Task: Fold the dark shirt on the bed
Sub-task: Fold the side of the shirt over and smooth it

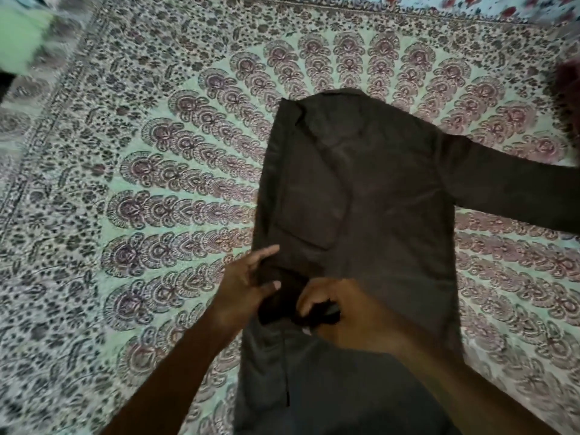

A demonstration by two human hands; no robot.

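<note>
1. Dark brown shirt (pixel 376 189) lies flat mid-bed, one sleeve (pixel 508 186) stretched out right.
2. Left hand (pixel 241 293) pinches its left edge; right hand (pixel 342 312) looks clenched on bunched fabric, bit blurry.
3. Paisley bedspread (pixel 157 152) underneath.

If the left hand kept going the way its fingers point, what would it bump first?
Most likely the folded-in sleeve lying on the dark shirt, just ahead of the fingertips of the left hand; depth is hard to judge.

Dim, flat light with a greenish cast; soft focus throughout, corners smeared by blur and wide-angle bending.
</note>
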